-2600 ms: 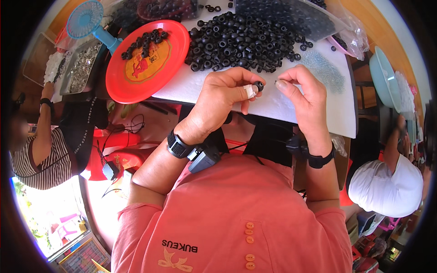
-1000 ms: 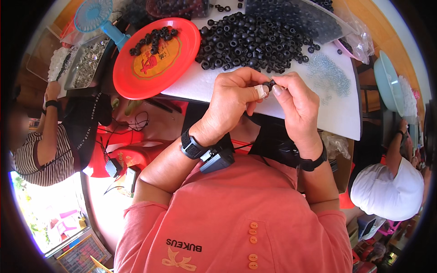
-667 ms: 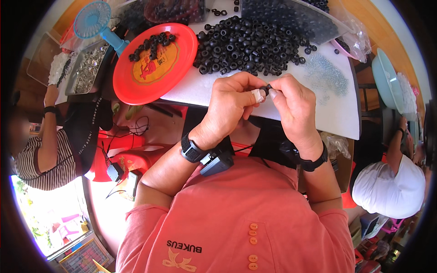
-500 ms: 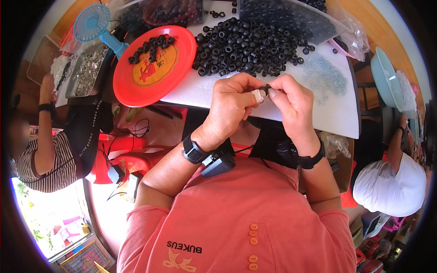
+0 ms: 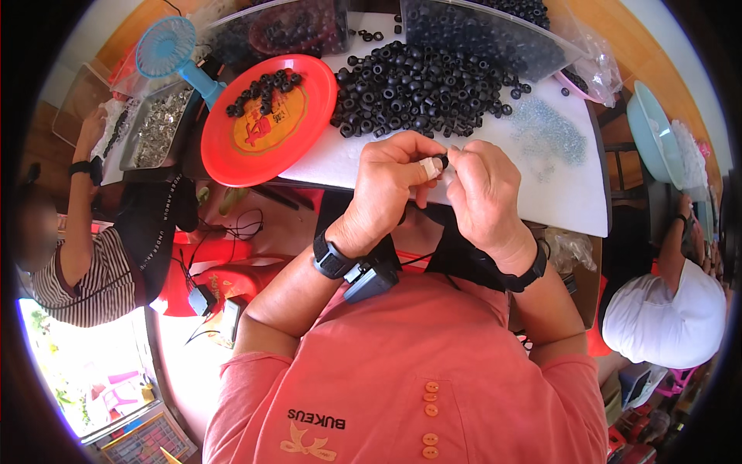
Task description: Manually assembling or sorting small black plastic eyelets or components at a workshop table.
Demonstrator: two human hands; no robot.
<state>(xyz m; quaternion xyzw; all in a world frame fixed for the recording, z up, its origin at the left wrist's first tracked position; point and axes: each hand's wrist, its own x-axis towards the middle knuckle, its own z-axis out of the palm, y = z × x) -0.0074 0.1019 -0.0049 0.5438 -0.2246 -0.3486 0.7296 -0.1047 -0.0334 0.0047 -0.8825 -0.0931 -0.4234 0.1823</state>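
Between the thumb and fingers of my left hand (image 5: 393,179) is a small black ring-shaped part (image 5: 441,161). A strip of white tape wraps that thumb. My right hand (image 5: 488,187) is pinched closed right beside the part, its fingertips hiding whatever they grip. Just beyond both hands lies a big heap of black round parts with holes (image 5: 421,89) on the white table mat (image 5: 568,197). Small clear pieces (image 5: 549,131) are scattered to the right of the heap. On the left, a red round plate (image 5: 224,158) carries several black parts (image 5: 267,87).
Clear plastic bins (image 5: 479,35) of black parts stand at the back. A blue fan (image 5: 166,46) and a metal tray (image 5: 139,158) of shiny pieces are at the left. A light-blue basin (image 5: 653,139) sits at the right. Co-workers sit on both sides.
My right hand has shifted slightly left and down and turned, its fingertips now beside the black part. The left hand keeps hold of it, nearly in place.
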